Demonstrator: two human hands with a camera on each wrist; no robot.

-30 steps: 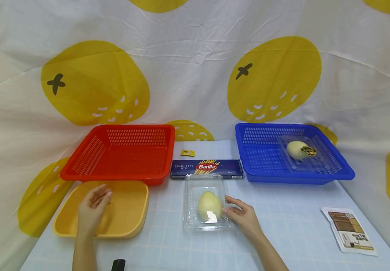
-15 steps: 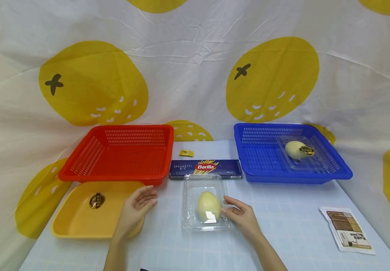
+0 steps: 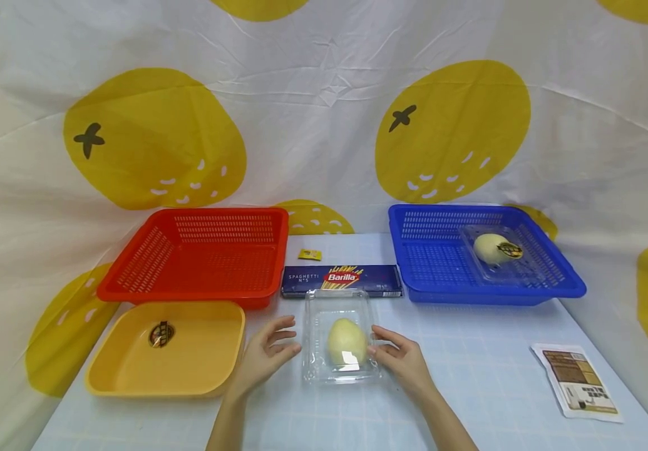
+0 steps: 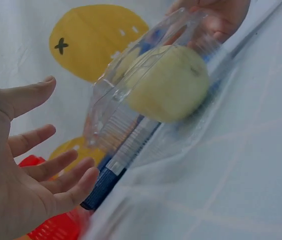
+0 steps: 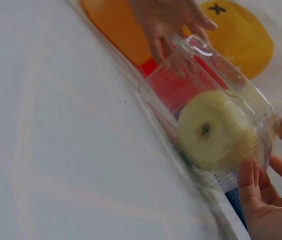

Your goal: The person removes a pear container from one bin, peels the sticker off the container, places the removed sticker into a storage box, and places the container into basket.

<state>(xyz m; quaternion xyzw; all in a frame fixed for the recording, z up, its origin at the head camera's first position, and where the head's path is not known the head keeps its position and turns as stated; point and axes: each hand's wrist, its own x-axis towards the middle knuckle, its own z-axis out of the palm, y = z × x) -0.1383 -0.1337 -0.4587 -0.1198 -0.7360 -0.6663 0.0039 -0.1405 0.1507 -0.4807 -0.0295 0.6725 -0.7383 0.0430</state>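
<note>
A clear plastic clamshell box (image 3: 313, 366) with a lid stands on the table, a pale yellow pear-like fruit (image 3: 347, 341) inside it. At its right side, my right hand (image 3: 405, 363) holds the edge between thumb and fingers, as the right wrist view shows around the box corner (image 5: 268, 127). My left hand (image 3: 267, 354) hovers just off the box's left side, fingers spread and holding nothing. In the left wrist view a gap separates the left hand (image 4: 36, 165) from the plastic. A round black-and-gold sticker (image 3: 161, 334) lies in the yellow tray (image 3: 228, 376).
Behind the tray sits a red basket (image 3: 194, 293). A blue spaghetti box (image 3: 301, 288) lies directly behind the clear box, with a small yellow packet (image 3: 310, 255) beyond. The blue basket (image 3: 487, 294) holds another boxed fruit (image 3: 489, 248) bearing a sticker. A pouch (image 3: 577, 382) lies far right.
My left hand has moved right, from over the yellow tray to beside the clear box, uncovering the sticker in the tray. The right hand stays at the box's right edge.
</note>
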